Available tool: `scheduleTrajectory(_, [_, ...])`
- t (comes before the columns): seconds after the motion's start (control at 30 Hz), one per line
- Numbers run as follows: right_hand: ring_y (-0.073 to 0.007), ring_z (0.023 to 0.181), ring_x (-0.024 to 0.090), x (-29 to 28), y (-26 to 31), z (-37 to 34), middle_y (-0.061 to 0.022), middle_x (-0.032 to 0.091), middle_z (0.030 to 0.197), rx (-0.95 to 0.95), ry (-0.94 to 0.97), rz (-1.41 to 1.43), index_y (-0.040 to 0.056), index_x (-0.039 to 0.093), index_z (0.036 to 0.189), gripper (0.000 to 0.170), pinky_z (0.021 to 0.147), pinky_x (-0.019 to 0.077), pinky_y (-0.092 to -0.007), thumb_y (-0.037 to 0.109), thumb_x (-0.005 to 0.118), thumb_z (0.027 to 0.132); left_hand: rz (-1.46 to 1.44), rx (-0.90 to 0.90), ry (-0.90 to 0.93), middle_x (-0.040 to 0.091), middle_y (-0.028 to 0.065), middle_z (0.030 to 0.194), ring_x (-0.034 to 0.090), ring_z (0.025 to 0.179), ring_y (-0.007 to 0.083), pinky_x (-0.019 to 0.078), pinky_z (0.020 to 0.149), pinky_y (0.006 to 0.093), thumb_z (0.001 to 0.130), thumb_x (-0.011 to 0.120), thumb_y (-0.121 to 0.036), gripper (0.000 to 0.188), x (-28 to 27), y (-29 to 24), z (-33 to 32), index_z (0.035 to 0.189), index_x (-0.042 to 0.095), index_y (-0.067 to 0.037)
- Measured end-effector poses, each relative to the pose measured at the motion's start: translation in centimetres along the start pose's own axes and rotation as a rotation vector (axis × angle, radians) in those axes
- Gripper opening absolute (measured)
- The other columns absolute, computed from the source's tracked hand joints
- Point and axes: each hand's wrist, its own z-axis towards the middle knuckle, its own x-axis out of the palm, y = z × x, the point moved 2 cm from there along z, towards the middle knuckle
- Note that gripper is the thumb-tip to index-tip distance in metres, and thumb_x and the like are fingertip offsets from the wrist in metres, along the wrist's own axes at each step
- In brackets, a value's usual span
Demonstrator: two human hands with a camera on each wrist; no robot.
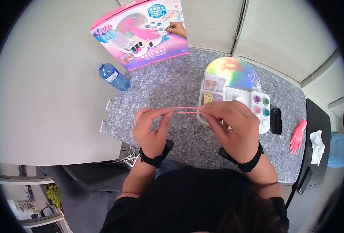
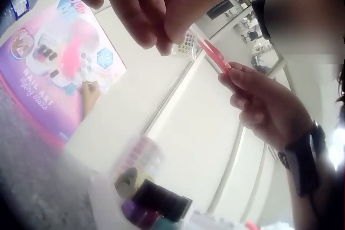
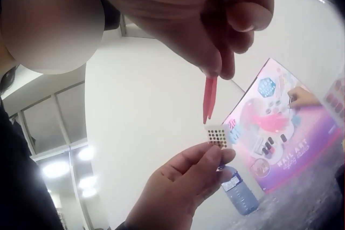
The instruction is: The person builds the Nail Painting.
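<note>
Pink tweezers (image 3: 209, 99) are pinched between the thumb and fingers of my right hand (image 1: 234, 120). Their two tips point toward my left hand (image 1: 152, 126) and stand slightly apart. Between its thumb and index finger, my left hand pinches a small sheet of round stick-on gems (image 3: 217, 136), dotted in rows. In the right wrist view the tweezer tips come right at the sheet's upper edge. Both hands are raised over the table, the sheet seen almost edge-on from the head view.
A nail art box (image 1: 141, 35) stands at the back left, beside a water bottle (image 1: 113, 77). Behind my right hand sits a white nail studio tray (image 1: 203, 116) with colour pots. A black case (image 1: 276, 121) and a pink model hand (image 1: 298, 136) lie to the right.
</note>
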Motion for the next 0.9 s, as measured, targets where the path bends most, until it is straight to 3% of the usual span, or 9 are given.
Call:
scheduleTrajectory(0.27, [-0.0310,0.092,0.075,-1.0,-0.5,-0.5,-0.0080,0.079,0.099,0.101,0.030,-0.050,0.0072,0.080,0.105,0.019,0.080,0.0600,-0.0420,0.001,0.084,0.088,0.045,-0.023,0.010,0.084,0.0032,0.096,0.075,0.085,0.0191,0.0496,0.096,0.0372,0.092,0.088,-0.007,0.011,1.4,-0.1,-0.3,0.101,0.086,-0.013])
scheduleTrajectory(0.63, [-0.0321,0.094,0.075,-0.8,-1.2,-0.9,-0.0089,0.079,0.100,0.163,0.092,-0.056,0.0075,0.080,0.105,0.017,0.081,0.0599,-0.0425,0.003,0.084,0.089,0.067,0.029,0.116,0.086,0.0003,0.101,0.079,0.090,0.0164,0.0453,0.104,0.0422,0.095,0.084,-0.009,0.011,1.2,-0.9,-0.3,0.104,0.085,-0.016])
scheduleTrajectory(0.73, [-0.0339,0.094,0.074,-0.2,-1.5,-1.0,-0.0100,0.078,0.099,0.155,0.115,-0.041,0.0081,0.080,0.106,0.017,0.081,0.0601,-0.0411,0.003,0.083,0.090,0.053,0.101,0.178,0.085,0.0040,0.098,0.075,0.091,0.0187,0.0476,0.101,0.0400,0.095,0.083,-0.005,0.010,1.7,-1.4,0.0,0.102,0.086,-0.011])
scheduleTrajectory(0.83, [-0.0294,0.088,0.074,0.0,-2.2,-0.6,-0.0095,0.077,0.097,0.205,0.116,0.077,0.0068,0.079,0.108,0.018,0.076,0.0612,-0.0367,0.002,0.081,0.091,0.010,0.119,0.250,0.086,0.0043,0.100,0.078,0.094,0.0187,0.0476,0.103,0.0390,0.096,0.083,-0.007,0.011,2.7,-2.1,0.5,0.106,0.085,-0.011])
scheduleTrajectory(0.9, [-0.0222,0.079,0.074,0.0,-3.3,-0.7,-0.0084,0.077,0.094,0.374,0.104,0.294,0.0051,0.078,0.108,0.018,0.071,0.0613,-0.0321,0.001,0.080,0.090,-0.017,0.113,0.288,0.086,0.0056,0.103,0.078,0.095,0.0199,0.0481,0.104,0.0388,0.097,0.082,-0.008,0.014,3.6,-2.4,1.4,0.110,0.085,-0.010])
